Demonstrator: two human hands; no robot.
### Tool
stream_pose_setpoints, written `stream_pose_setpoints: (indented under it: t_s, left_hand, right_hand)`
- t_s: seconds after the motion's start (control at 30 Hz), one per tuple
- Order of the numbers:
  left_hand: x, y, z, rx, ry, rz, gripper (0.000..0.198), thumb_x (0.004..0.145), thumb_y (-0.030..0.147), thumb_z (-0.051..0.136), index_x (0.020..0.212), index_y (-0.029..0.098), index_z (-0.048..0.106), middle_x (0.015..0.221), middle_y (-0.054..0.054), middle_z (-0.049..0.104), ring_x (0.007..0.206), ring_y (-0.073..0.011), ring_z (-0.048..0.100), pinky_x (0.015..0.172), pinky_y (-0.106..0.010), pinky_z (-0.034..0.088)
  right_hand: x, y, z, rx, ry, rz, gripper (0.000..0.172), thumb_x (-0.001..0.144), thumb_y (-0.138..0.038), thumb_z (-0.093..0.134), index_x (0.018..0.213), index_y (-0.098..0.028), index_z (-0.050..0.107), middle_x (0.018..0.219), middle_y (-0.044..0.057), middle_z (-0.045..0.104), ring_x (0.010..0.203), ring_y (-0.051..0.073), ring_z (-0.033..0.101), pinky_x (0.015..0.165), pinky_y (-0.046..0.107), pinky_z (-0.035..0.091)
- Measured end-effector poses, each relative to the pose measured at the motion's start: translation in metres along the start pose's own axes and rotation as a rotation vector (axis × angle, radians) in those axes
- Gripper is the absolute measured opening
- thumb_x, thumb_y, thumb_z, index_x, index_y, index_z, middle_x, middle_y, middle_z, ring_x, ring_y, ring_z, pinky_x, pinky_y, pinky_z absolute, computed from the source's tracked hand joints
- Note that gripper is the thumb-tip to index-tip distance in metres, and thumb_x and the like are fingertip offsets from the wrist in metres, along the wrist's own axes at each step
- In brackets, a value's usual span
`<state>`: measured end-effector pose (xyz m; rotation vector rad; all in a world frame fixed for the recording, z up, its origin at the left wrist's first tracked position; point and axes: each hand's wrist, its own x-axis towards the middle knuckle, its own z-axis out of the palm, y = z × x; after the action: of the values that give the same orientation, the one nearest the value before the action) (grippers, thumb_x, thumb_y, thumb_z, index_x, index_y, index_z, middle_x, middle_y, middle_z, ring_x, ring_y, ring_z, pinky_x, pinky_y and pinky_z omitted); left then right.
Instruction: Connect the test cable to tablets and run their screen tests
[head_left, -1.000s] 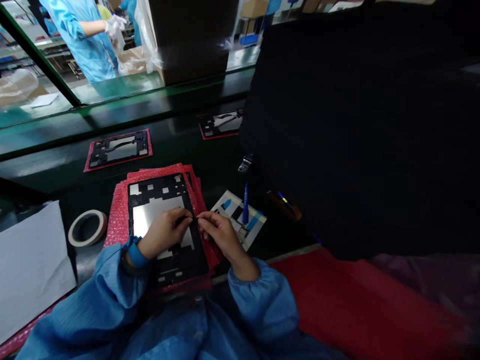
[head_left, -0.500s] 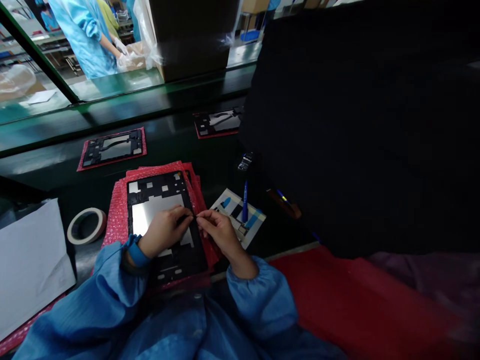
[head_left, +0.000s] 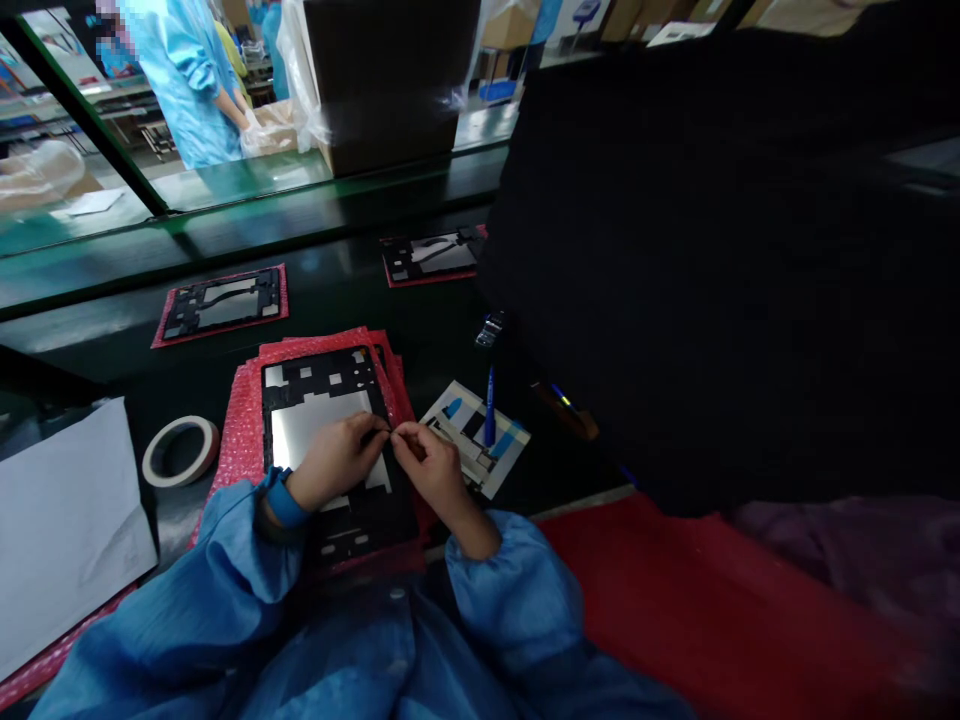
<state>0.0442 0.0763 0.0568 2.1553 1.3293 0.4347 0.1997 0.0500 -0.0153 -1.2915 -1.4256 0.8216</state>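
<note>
A black tablet-like frame with a silvery middle [head_left: 311, 418] lies on a stack of pink bubble-wrap sheets [head_left: 244, 430] right before me. Over its right side my left hand [head_left: 341, 455] is closed, thumb and forefinger pinched, a blue band on its wrist. My right hand [head_left: 433, 465] also pinches, its fingertips meeting the left ones at the frame's right edge. Whatever lies between the fingertips is too small to make out. To the right, a blue pen [head_left: 490, 410] rests on a card with blue and black strips [head_left: 465, 455].
A tape roll [head_left: 180, 452] and white sheets [head_left: 67, 530] lie to the left. Farther back are two similar frames [head_left: 221, 302] [head_left: 431, 255] on pink wrap. A large black sheet [head_left: 705, 260] blocks the right side. Beyond the bench stand a box [head_left: 390, 90] and a person in blue [head_left: 187, 80].
My right hand has turned slightly, its fingers more closed against the left fingertips. The view has shifted a little. The person across the bench has moved their hands.
</note>
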Motion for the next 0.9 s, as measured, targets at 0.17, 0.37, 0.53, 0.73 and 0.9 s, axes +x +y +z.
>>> stream_pose_setpoints:
  t_s: [0.17,0.37,0.53,0.73,0.9]
  left_hand:
    - [-0.033,-0.007,-0.025,-0.043,0.152,0.024,0.069,0.091,0.039,0.055,0.151,0.020,0.025,0.146,-0.019,0.043,0.114,-0.0224,0.062,0.095,-0.039,0.054]
    - [-0.084,-0.050,-0.046,0.123,0.461,-0.184,0.059,0.094,0.045,0.048,0.143,0.014,0.038,0.142,-0.020,0.047,0.136,-0.0313,0.043,0.114,-0.054,0.035]
    - [-0.096,-0.073,-0.026,-0.103,0.403,-0.262,0.054,0.097,0.045,0.038,0.141,0.014,0.042,0.142,-0.018,0.052,0.137,-0.0269,0.045,0.117,-0.048,0.031]
    - [-0.094,-0.078,-0.015,-0.365,0.474,-0.362,0.064,0.099,0.050,0.023,0.146,0.008,0.036,0.151,-0.021,0.045,0.139,-0.0252,0.043,0.118,-0.045,0.032]
    - [-0.087,-0.071,-0.015,-0.283,0.453,-0.329,0.059,0.096,0.050,0.031,0.135,0.010,0.050,0.143,-0.020,0.053,0.138,-0.0269,0.044,0.119,-0.045,0.028]
  right_hand:
    - [-0.013,-0.021,-0.020,-0.241,0.177,-0.381,0.036,0.088,-0.041,0.064,0.118,-0.020,0.061,0.108,0.012,0.069,0.098,0.024,0.066,0.085,0.039,0.057]
    - [-0.053,-0.051,-0.019,-0.460,-0.423,-0.827,0.026,0.092,-0.026,0.060,0.116,-0.019,0.063,0.123,0.009,0.068,0.117,0.021,0.061,0.105,0.039,0.049]
    - [-0.054,-0.044,-0.010,-0.523,-0.312,-1.040,0.020,0.090,-0.013,0.057,0.108,-0.014,0.067,0.113,0.009,0.073,0.112,0.021,0.065,0.101,0.038,0.051]
    - [-0.048,-0.052,-0.024,-0.516,-0.277,-0.891,0.036,0.093,-0.024,0.053,0.125,-0.011,0.059,0.121,0.014,0.070,0.106,0.023,0.067,0.087,0.038,0.057]
    - [-0.044,-0.059,-0.031,-0.419,-0.156,-0.948,0.040,0.095,-0.024,0.052,0.133,-0.011,0.055,0.120,0.015,0.070,0.112,0.024,0.065,0.091,0.041,0.056]
